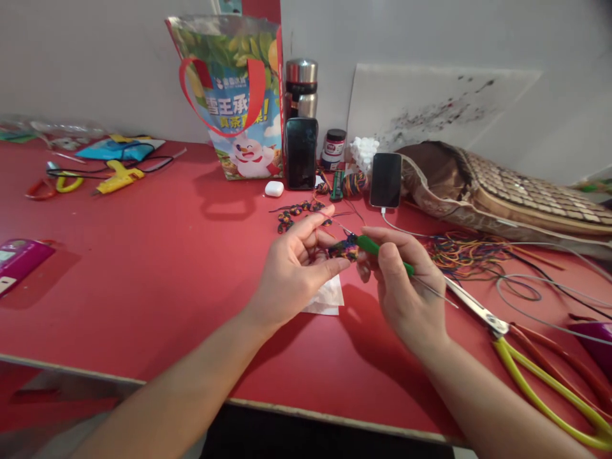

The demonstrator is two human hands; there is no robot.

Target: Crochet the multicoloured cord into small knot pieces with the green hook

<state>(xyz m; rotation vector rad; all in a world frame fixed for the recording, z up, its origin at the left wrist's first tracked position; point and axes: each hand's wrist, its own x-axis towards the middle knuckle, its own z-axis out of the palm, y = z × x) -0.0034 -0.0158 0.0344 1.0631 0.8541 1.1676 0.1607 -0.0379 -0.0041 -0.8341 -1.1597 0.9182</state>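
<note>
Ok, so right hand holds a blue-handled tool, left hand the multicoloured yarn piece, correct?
Colour's wrong: the head view shows the tool is green-handled, not blue. The right hand does hold it, and the left hand holds the multicoloured yarn piece.

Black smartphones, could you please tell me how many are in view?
2: one upright black smartphone before the silver metal flask; another black smartphone, plugged into a thin white cable, to its right. Others may be hidden.

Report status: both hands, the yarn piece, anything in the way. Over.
Left hand holding multicoloured yarn piece. Right hand gripping green-handled tool, tip end at the piece. Nothing visibly blocking; scissors lie right of right hand.
</note>
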